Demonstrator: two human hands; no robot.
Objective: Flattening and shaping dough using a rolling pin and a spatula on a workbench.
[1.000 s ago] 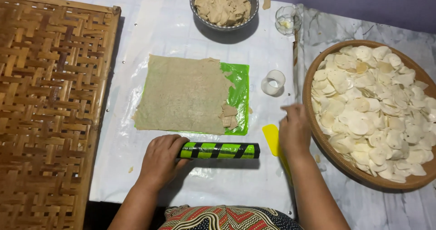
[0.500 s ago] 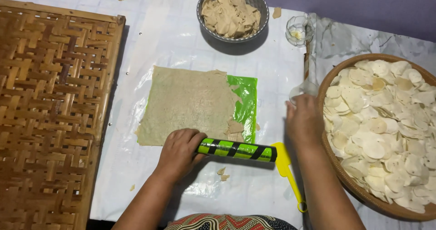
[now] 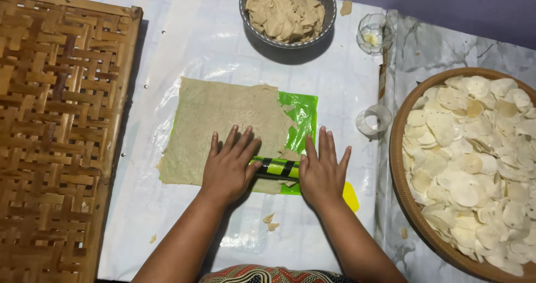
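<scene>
A thin beige sheet of rolled dough (image 3: 223, 121) lies on a green plastic sheet (image 3: 301, 112). Across its near edge lies a green and black striped rolling pin (image 3: 277, 168). My left hand (image 3: 229, 163) rests flat on the pin's left end, fingers spread over the dough. My right hand (image 3: 321, 168) presses flat on the pin's right end, fingers apart. Only the pin's middle shows between my palms.
A woven bamboo tray (image 3: 56, 132) lies at the left. A metal bowl of dough scraps (image 3: 287, 9) stands at the back, with a small glass (image 3: 373, 34) beside it. A round cutter (image 3: 374, 120) and a wooden tray of cut discs (image 3: 474, 160) sit right. A yellow scraper (image 3: 350, 196) peeks out by my right wrist.
Both hands moved forward onto the rolling pin; the right hand came over from beside the disc tray. The pin has rolled onto the dough's near edge.
</scene>
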